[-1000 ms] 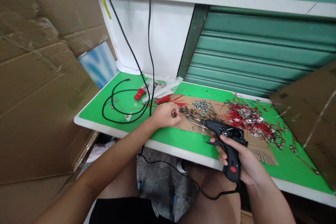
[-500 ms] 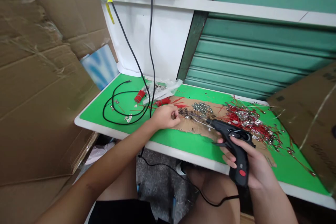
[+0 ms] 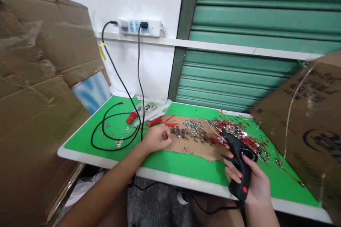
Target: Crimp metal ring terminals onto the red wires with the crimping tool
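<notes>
My right hand (image 3: 257, 181) is wrapped around the handle of a black soldering gun (image 3: 237, 163) with a red button. The gun's thin metal tip and wire point up and left, over the right part of a torn cardboard piece (image 3: 194, 150). My left hand (image 3: 158, 138) is closed in a pinch at the cardboard's left edge. Whatever its fingers hold is hidden or too small to make out. Silver metal pieces (image 3: 193, 126) lie heaped on the cardboard, with dark marks around them. Beyond the left hand is a bundle of red wires (image 3: 154, 122).
At the right lies a tangled pile of red wires with metal ends (image 3: 239, 131). A plastic bag (image 3: 157, 108) and a looped black cable (image 3: 93, 138) occupy the left. Cardboard boxes (image 3: 39, 106) flank the green table (image 3: 170, 166). A power strip (image 3: 154, 28) is on the wall.
The view has tilted upward and shows more wall. The soldering gun's tip has shifted right and away from my left hand, towards the wire pile. My left hand stays pinched near the cardboard.
</notes>
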{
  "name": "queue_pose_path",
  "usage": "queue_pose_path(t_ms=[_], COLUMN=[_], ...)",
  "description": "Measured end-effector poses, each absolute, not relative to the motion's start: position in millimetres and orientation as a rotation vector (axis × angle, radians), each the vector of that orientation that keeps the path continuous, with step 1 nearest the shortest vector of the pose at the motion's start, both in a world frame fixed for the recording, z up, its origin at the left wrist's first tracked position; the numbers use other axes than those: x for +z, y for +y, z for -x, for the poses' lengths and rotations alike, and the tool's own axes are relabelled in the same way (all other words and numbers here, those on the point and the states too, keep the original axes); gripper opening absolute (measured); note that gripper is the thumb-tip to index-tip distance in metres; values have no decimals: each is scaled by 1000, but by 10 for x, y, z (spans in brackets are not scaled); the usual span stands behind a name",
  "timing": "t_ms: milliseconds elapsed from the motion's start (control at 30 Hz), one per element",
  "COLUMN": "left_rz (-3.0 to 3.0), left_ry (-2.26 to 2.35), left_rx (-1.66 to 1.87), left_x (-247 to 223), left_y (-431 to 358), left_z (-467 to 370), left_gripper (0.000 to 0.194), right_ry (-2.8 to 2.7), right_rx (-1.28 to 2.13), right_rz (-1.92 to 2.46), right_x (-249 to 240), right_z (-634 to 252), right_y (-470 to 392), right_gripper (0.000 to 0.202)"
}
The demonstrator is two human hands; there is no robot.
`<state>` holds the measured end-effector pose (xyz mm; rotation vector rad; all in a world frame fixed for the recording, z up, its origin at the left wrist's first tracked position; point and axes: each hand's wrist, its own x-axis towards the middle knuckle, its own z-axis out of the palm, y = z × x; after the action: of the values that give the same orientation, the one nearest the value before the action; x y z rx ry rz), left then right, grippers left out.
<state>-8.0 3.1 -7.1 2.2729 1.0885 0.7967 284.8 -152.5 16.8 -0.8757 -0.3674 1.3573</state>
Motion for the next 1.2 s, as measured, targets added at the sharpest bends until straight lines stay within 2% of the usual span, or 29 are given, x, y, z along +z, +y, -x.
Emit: queue_pose_path(t_ms=[367,733,1200], left_rz=[-2260,-2308,-2251], left_ry=[1124,1170,1086], left_rx=[717,732,829], left_x=[-11,-7,-38], left_y=[-18,-39,0], left_z=[86,58,98], left_gripper=[2,4,2], right_ry=[-325,-353,-275], right_rx=[1446,1490,1516], right_rz=[537,520,467], right_x=[124,116,157], right_z=[-2905,-2921,-2904], right_y=[-1598,-1556,-1579], right_gripper=[42,30,46])
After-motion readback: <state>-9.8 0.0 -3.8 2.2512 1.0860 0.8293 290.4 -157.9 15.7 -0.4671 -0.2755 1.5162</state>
